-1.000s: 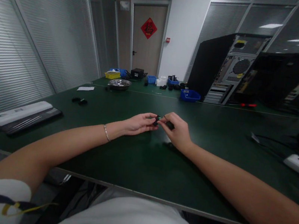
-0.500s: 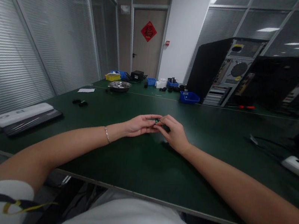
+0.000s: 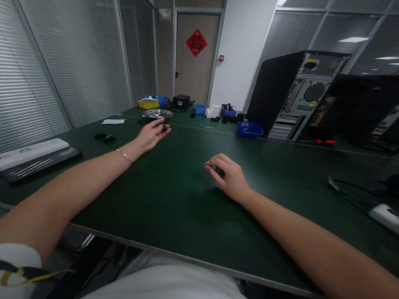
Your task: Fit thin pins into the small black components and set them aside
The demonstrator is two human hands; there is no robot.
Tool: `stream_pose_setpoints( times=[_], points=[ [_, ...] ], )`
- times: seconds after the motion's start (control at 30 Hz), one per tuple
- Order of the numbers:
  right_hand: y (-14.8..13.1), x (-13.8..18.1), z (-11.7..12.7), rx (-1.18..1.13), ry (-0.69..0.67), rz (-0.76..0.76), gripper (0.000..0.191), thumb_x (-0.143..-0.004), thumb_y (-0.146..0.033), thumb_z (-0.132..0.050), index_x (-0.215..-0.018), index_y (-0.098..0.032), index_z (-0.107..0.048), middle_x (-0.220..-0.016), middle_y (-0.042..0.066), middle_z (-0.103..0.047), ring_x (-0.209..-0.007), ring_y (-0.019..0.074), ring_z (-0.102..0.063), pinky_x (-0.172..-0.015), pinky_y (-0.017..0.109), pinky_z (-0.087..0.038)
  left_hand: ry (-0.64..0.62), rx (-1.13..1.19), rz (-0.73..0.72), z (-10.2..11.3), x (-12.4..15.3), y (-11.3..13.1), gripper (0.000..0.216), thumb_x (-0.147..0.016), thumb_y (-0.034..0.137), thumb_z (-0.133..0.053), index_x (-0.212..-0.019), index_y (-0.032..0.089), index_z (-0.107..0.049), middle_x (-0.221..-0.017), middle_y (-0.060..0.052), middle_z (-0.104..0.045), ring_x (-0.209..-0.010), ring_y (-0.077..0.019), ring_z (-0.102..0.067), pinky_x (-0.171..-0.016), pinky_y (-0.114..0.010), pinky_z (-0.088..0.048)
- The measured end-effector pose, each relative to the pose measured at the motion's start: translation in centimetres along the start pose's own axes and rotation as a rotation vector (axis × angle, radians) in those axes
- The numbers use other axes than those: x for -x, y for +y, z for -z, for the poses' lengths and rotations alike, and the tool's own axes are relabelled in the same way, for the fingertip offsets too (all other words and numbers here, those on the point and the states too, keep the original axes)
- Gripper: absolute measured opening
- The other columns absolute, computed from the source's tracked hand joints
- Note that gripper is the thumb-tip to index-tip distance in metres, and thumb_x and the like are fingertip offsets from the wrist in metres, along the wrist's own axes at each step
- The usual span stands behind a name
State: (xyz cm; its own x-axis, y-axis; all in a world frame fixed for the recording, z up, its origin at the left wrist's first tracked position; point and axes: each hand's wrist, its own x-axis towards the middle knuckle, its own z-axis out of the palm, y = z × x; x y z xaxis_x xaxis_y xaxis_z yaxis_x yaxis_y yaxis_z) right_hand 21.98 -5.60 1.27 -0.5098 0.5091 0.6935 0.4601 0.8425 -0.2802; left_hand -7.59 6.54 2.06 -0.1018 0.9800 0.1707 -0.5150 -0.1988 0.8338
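My left hand (image 3: pixel 153 134) is stretched out to the far left, just in front of a shiny metal bowl (image 3: pixel 158 113). A small dark piece (image 3: pixel 165 128) shows between its thumb and fingers; its kind is too small to tell. Over the middle of the green table (image 3: pixel 175 206) my right hand (image 3: pixel 231 176) is closed in a pinch, thumb against fingertips. Whatever it may hold is hidden by the fingers. Left of my left hand, two small black parts (image 3: pixel 105 137) lie together on the table, one with a bit of green.
At the back stand a yellow bin (image 3: pixel 148 104), a blue bin (image 3: pixel 250 130) and other small bins. A black computer case (image 3: pixel 275 90) rises at back right. A white-and-black device (image 3: pixel 33 158) lies at left, a white power strip (image 3: pixel 398 224) with cables at right.
My hands were together over a small green and dark part. My left hand has since moved away, forward and left to the bowl. The right hand has stayed nearly in place, still pinched.
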Motion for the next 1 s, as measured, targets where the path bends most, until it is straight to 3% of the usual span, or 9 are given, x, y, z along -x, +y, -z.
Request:
stream_pose_setpoints(
  times=[0.07,0.17,0.3,0.63,1.0],
  points=[
    [0.0,0.1,0.0,0.004,-0.056,0.015,0.017,-0.089,-0.027,-0.049,-0.093,-0.019,-0.063,-0.089,0.007,-0.063,-0.081,0.0158,-0.059,-0.073,0.028,-0.048,0.251,0.003,-0.109,4.0,-2.1,2.1,0.027,-0.085,-0.005,-0.040,-0.100,0.011,-0.056,-0.083,-0.006,-0.058,-0.080,-0.0104,-0.062,-0.080,-0.027,-0.053],
    [0.0,0.1,-0.2,0.014,-0.119,0.036,0.018,-0.090,-0.027,-0.048,-0.095,-0.018,-0.063,-0.087,0.006,-0.063,-0.078,0.0148,-0.059,-0.071,0.026,-0.047,0.523,-0.015,-0.220,9.2,-3.4,5.0,0.021,-0.086,-0.005,-0.040,-0.091,0.011,-0.053,-0.079,-0.003,-0.052,-0.070,-0.0067,-0.056,-0.072,-0.022,-0.052],
    [0.2,0.2,-0.5,0.021,-0.149,0.053,0.018,-0.090,-0.027,-0.048,-0.096,-0.018,-0.062,-0.088,0.006,-0.064,-0.079,0.0147,-0.059,-0.071,0.026,-0.046,0.641,-0.039,-0.270,12.7,-3.0,7.7,0.020,-0.089,-0.005,-0.034,-0.090,0.012,-0.045,-0.079,0.001,-0.045,-0.068,-0.0038,-0.049,-0.069,-0.018,-0.048],
    [0.2,0.3,-0.2,-0.009,-0.193,0.035,0.017,-0.089,-0.024,-0.049,-0.097,-0.018,-0.061,-0.090,0.006,-0.065,-0.080,0.0146,-0.061,-0.071,0.025,-0.045,0.734,-0.040,-0.322,15.3,-2.4,9.7,0.017,-0.092,-0.002,-0.030,-0.092,0.013,-0.040,-0.082,0.001,-0.040,-0.071,-0.0044,-0.046,-0.065,-0.017,-0.043],
    [0.5,0.3,-0.4,-0.006,-0.206,-0.006,0.018,-0.088,-0.026,-0.049,-0.097,-0.018,-0.063,-0.090,0.006,-0.067,-0.079,0.0156,-0.062,-0.071,0.027,-0.046,0.589,-0.020,-0.321,13.5,-2.1,9.2,0.026,-0.090,-0.004,-0.032,-0.103,0.016,-0.044,-0.085,0.000,-0.042,-0.075,-0.0047,-0.049,-0.069,-0.017,-0.045]
  ],
)
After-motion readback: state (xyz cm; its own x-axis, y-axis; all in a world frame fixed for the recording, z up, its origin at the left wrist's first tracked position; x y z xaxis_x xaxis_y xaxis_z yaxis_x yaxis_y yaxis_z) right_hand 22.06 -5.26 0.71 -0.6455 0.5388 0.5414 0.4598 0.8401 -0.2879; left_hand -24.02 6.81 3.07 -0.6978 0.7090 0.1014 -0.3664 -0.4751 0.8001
